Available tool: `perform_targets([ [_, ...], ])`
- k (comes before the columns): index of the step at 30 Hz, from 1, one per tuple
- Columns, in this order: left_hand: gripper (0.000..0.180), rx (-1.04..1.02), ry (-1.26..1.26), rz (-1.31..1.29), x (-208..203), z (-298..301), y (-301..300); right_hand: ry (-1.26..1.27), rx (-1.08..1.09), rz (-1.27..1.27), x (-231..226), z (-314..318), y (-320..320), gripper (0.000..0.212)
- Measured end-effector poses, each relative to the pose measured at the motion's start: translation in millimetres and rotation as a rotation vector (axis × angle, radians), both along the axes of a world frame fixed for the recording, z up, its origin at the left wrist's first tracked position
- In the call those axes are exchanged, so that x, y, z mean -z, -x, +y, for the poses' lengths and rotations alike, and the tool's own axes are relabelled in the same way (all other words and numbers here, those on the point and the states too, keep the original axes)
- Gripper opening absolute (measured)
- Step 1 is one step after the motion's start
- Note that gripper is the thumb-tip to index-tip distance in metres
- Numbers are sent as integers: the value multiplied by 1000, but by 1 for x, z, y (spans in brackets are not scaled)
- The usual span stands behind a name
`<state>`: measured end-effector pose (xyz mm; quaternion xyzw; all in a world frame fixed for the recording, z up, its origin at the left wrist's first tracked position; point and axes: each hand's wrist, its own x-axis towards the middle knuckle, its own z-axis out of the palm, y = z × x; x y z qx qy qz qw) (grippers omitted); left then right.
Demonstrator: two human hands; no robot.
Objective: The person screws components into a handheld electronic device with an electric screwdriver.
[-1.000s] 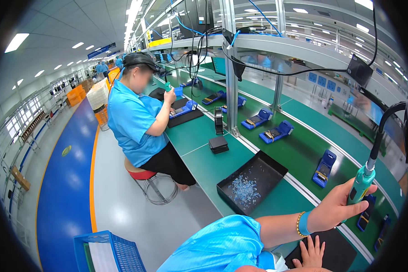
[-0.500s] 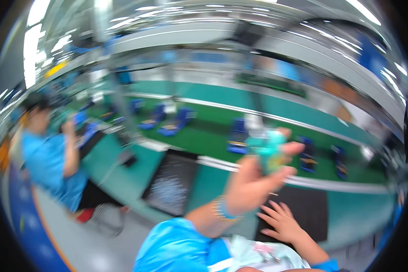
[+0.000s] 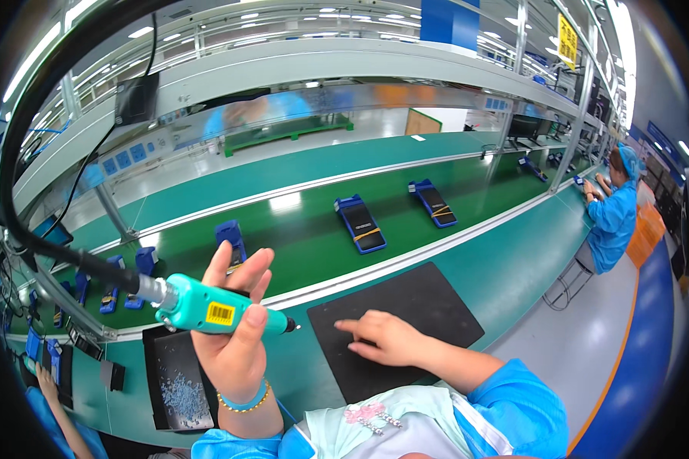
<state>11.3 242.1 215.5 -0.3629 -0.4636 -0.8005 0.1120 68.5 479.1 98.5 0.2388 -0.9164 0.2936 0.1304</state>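
My left hand point(image 3: 237, 356) grips a turquoise electric screwdriver point(image 3: 195, 302) between thumb and palm, some of its fingers stretched upward. The tool lies nearly level, its dark tip toward the right and a thick black cable running from its left end. Lower right of the tip, my right hand point(image 3: 386, 338) rests over a black mat point(image 3: 429, 306). Its index finger points left, the thumb is apart below it, and nothing shows in its fingers. Below my left hand stands a black tray point(image 3: 168, 346) holding many small bluish pieces, perhaps screws.
Beyond the bench rail, blue-framed devices point(image 3: 360, 223) with yellowish bands lie along a green conveyor point(image 3: 298, 264). A metal post point(image 3: 65, 294) rises at left. One co-worker point(image 3: 614, 210) sits at far right; another person's arm point(image 3: 65, 421) shows at lower left. The black cable arcs overhead.
The view has swung to the right, bringing the right-hand co-worker into sight. The screwdriver has tipped nearly level in my left hand. My right hand's spread fingers have drawn in, leaving the index extended.
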Motion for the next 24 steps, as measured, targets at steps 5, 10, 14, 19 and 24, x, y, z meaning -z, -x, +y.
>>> perform_targets([
  [5, 66, -15, -6, -3, 3, -3, -2, -20, 281, -101, 5, 53, 22, 59],
  [10, 67, -9, -4, 23, 0, 0, -1, 89, 643, -90, 14, 127, 63, 69],
  [14, 67, -20, -8, 25, 3, -2, 0, 58, 1007, -78, 38, 188, 113, 80],
  [19, 67, -32, 4, 26, 3, 7, 1, -110, 1255, 3, 76, 256, 144, 91],
  [24, 68, -66, 43, 27, -3, 4, -5, -215, 1353, -4, 85, 274, 167, 96],
])
